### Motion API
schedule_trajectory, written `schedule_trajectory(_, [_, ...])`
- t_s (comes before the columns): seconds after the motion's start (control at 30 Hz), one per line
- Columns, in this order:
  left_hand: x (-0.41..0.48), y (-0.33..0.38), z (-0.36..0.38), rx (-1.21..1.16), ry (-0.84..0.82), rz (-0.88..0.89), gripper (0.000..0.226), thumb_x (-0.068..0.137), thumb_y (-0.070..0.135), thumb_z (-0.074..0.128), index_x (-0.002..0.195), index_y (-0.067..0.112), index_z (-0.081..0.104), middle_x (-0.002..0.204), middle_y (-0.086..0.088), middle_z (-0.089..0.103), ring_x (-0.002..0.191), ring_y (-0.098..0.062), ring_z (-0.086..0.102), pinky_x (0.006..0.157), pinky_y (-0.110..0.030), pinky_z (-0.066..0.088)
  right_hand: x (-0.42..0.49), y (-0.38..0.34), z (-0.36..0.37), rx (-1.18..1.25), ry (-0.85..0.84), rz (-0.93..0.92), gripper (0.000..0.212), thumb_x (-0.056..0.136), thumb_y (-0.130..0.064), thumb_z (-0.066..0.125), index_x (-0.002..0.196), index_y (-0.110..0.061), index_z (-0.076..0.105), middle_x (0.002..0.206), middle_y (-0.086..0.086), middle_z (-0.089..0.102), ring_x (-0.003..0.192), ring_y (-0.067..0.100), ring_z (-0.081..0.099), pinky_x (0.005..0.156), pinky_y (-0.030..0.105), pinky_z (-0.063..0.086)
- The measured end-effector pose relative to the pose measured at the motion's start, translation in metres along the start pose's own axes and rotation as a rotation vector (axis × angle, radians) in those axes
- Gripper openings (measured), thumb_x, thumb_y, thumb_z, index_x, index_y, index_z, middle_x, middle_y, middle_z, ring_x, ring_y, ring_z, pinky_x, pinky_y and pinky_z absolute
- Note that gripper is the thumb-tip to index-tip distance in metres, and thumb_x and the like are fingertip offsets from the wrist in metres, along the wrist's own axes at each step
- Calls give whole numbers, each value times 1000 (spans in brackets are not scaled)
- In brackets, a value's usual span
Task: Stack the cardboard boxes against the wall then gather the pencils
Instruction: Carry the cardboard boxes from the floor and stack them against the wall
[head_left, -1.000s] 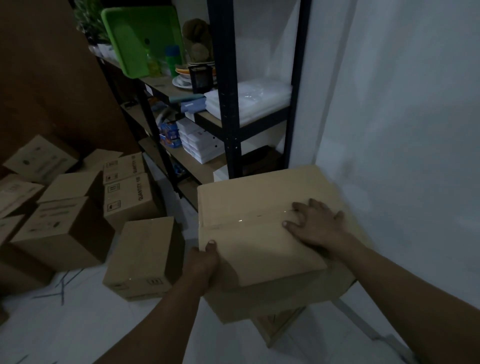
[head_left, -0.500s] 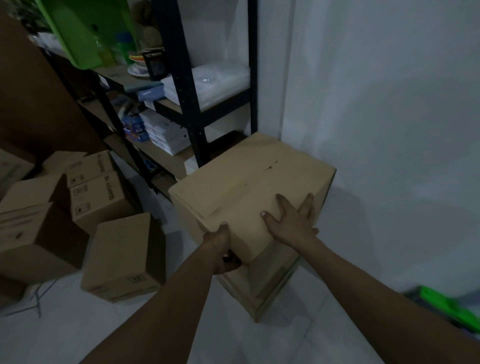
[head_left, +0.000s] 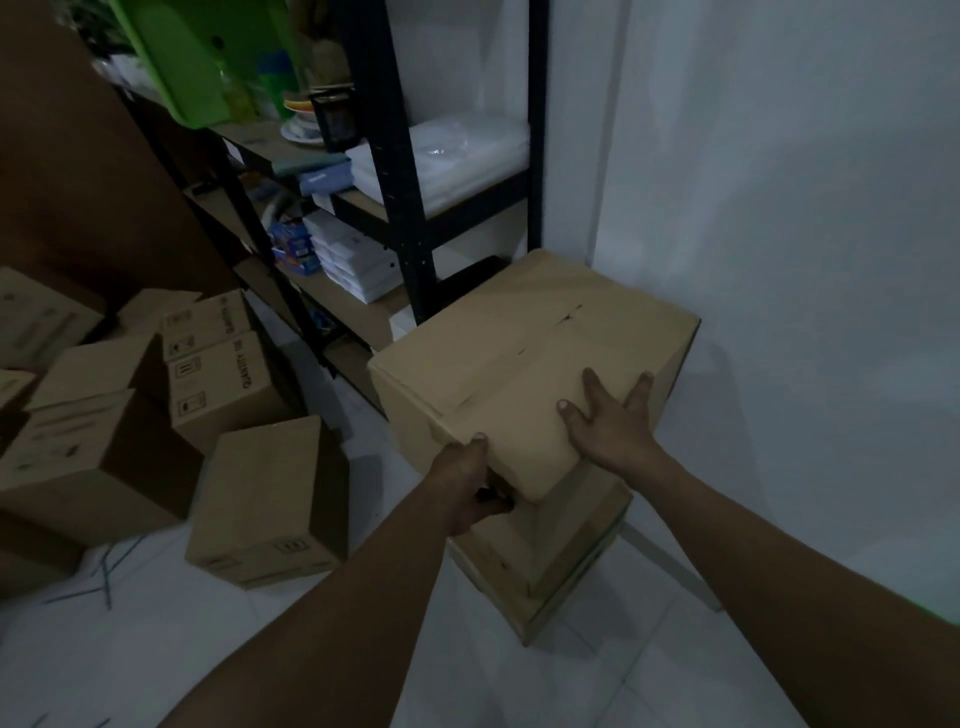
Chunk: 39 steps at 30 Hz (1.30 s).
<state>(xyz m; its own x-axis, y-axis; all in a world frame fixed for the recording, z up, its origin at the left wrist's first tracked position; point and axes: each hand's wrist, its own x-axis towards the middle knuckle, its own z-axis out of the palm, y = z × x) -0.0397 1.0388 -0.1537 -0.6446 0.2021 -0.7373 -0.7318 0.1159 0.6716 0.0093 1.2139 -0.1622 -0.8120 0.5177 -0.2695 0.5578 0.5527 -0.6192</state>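
Presently, the near corner of the top cardboard box (head_left: 519, 353) is gripped by the left hand (head_left: 470, 486), while the right hand (head_left: 610, 423) is laid flat on its top, fingers spread. That box is set on a lower box (head_left: 550, 561) beside the wall (head_left: 779, 260); pencils (head_left: 106, 582) are scattered on the floor well to the left.

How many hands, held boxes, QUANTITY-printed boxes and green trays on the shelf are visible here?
Hands: 2, left hand and right hand
Held cardboard box: 1
Boxes printed QUANTITY: 2
Green tray on the shelf: 1
Total: 6
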Motion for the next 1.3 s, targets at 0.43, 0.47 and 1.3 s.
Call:
schedule_trajectory(0.43, [26,23,7,46,-27,69,52,103,41,38,148,20,27,99,-5,50,102,-35,56,78,-44,53,32,-9,0,1,31,36,75,94,-67,40,157,-39,10,158,14,-32,150,41,-5,122,52,11])
schedule_trajectory(0.47, [26,24,9,48,-27,77,53,103,41,38,149,19,26,93,-3,48,95,-33,57,77,-43,52,35,-10,-1,1,30,39,75,94,-67,40,157,-39,10,158,14,-32,150,41,-4,122,52,12])
schedule_trajectory(1.3, [-11,49,-89,356,213,373,40,95,39,52,121,11,60,123,-17,62,103,-33,62,88,-36,52,6,-104,34,-198,153,-220,65,93,-60,47,146,-23,38,156,8,31,148,31,17,113,62,22])
